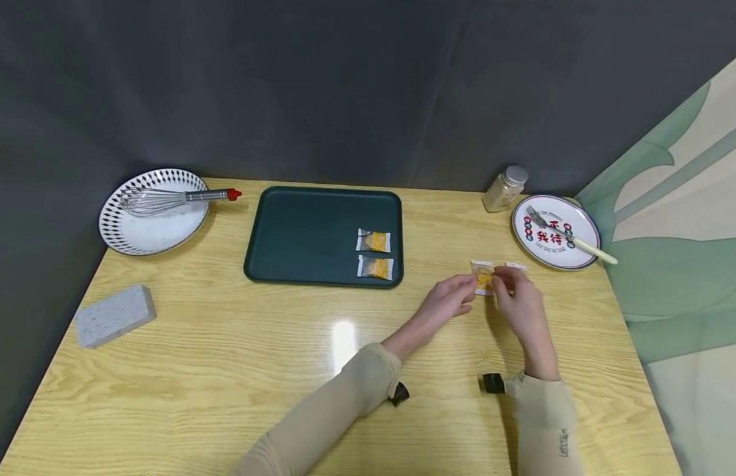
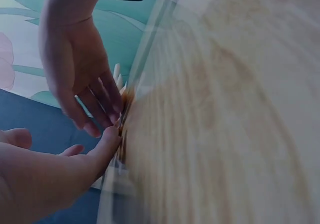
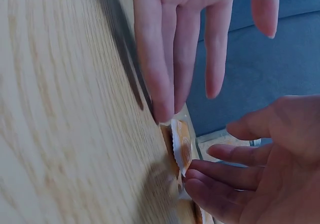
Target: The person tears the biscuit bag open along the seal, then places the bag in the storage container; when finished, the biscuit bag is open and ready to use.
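Two small yellow snack packets with white crimped ends lie on the table at the right. The left one [image 1: 483, 276] is between my hands, and the other [image 1: 515, 267] is mostly hidden behind the right hand. My left hand [image 1: 442, 305] reaches across, its straight fingertips right at the packet's left edge. From the other side comes my right hand [image 1: 521, 307], its fingertips at the packet's right edge. In the right wrist view that hand's thumb stands apart from its fingers, beside the packet [image 3: 182, 144]. Two matching packets, one upper [image 1: 374, 240] and one lower [image 1: 376, 268], lie on the dark green tray [image 1: 302, 231].
Behind the hands stand a lidded jar [image 1: 503, 190] and a round plate [image 1: 543, 258] with a fork [image 1: 582, 246] across it. At the left are a patterned bowl [image 1: 115, 228] holding a whisk [image 1: 204, 195] and a grey block [image 1: 115, 316].
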Demonstrator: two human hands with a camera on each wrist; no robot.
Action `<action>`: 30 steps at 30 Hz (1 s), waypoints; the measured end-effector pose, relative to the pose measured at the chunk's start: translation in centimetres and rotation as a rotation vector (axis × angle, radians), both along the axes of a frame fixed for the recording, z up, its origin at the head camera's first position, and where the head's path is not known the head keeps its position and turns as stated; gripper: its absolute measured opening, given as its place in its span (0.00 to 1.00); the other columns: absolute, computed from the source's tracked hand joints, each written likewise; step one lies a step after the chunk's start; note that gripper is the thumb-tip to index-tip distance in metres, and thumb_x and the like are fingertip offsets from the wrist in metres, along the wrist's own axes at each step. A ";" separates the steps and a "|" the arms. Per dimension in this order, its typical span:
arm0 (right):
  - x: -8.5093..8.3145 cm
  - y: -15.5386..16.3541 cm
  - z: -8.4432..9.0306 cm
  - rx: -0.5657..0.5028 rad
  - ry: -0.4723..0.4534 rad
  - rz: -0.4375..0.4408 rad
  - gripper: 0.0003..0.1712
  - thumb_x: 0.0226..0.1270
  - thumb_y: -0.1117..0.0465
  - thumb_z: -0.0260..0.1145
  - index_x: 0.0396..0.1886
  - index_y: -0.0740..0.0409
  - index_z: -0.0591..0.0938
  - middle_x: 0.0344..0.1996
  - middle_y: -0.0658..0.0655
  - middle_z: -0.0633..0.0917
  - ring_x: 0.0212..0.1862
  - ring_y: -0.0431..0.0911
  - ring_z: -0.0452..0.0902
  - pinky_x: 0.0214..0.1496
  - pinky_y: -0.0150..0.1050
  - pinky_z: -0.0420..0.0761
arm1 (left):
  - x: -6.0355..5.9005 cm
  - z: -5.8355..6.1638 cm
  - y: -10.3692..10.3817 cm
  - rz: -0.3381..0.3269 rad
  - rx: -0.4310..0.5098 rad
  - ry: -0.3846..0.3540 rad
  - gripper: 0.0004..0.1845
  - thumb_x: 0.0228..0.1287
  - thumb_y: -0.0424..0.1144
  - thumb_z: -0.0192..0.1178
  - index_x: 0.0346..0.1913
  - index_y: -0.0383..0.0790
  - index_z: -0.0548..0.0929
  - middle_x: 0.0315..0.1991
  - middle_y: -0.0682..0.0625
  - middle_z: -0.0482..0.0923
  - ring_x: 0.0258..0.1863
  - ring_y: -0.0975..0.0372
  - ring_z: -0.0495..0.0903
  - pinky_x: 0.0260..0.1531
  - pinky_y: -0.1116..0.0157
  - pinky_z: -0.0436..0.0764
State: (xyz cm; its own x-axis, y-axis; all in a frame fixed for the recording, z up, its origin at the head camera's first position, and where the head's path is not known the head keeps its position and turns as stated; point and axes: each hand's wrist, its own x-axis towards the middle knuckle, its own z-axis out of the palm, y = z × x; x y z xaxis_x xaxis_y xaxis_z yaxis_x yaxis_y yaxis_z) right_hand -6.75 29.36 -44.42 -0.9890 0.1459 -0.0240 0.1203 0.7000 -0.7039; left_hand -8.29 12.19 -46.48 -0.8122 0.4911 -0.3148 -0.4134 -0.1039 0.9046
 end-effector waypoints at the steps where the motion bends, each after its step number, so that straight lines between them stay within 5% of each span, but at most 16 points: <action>1: 0.0 -0.1 0.0 -0.009 0.000 0.001 0.21 0.85 0.65 0.55 0.63 0.81 0.77 0.56 0.80 0.82 0.58 0.71 0.81 0.61 0.64 0.79 | 0.0 -0.1 0.0 0.000 0.002 -0.002 0.28 0.86 0.50 0.53 0.77 0.36 0.74 0.73 0.46 0.75 0.70 0.53 0.77 0.64 0.61 0.81; 7: 0.1 -1.0 0.2 -0.086 -0.009 0.014 0.21 0.86 0.65 0.54 0.66 0.80 0.75 0.60 0.80 0.80 0.60 0.73 0.79 0.64 0.62 0.79 | 0.0 -0.1 -0.5 0.024 0.038 -0.036 0.29 0.86 0.49 0.54 0.76 0.32 0.74 0.70 0.42 0.77 0.66 0.50 0.80 0.64 0.57 0.82; 11: 0.0 -1.7 0.6 -0.157 0.028 -0.018 0.20 0.84 0.68 0.58 0.66 0.77 0.77 0.60 0.76 0.82 0.58 0.67 0.82 0.58 0.35 0.82 | -0.3 0.1 -1.9 0.066 0.071 -0.035 0.27 0.86 0.48 0.53 0.73 0.30 0.77 0.68 0.40 0.79 0.65 0.46 0.81 0.64 0.54 0.82; 14: -0.3 -2.5 0.7 -0.269 0.062 -0.038 0.20 0.80 0.72 0.62 0.67 0.77 0.77 0.56 0.75 0.84 0.51 0.52 0.85 0.48 0.20 0.79 | -0.4 0.3 -3.3 0.099 0.094 -0.022 0.26 0.86 0.47 0.53 0.69 0.29 0.80 0.67 0.39 0.81 0.65 0.44 0.81 0.65 0.53 0.81; 19: -0.8 -4.0 1.0 -0.483 0.052 0.030 0.20 0.77 0.77 0.64 0.64 0.82 0.76 0.51 0.77 0.82 0.40 0.34 0.84 0.45 0.29 0.87 | -0.3 0.7 -5.6 0.139 0.123 0.024 0.25 0.86 0.45 0.52 0.67 0.27 0.81 0.66 0.36 0.81 0.65 0.40 0.80 0.66 0.49 0.80; 30: -0.9 -6.8 1.4 -0.469 0.044 0.080 0.09 0.74 0.77 0.68 0.49 0.81 0.84 0.39 0.74 0.87 0.33 0.44 0.88 0.40 0.39 0.90 | -1.0 0.5 -8.8 0.213 0.072 0.116 0.20 0.86 0.38 0.56 0.70 0.30 0.77 0.63 0.37 0.83 0.60 0.44 0.85 0.64 0.47 0.81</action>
State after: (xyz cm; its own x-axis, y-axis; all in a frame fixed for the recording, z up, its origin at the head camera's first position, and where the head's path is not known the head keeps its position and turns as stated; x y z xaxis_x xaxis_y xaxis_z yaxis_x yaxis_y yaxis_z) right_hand -7.67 22.51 -43.06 -0.9982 0.0530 -0.0268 0.0421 0.3115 -0.9493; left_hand -9.25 3.39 -46.03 -0.9287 0.3223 -0.1836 -0.2687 -0.2435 0.9319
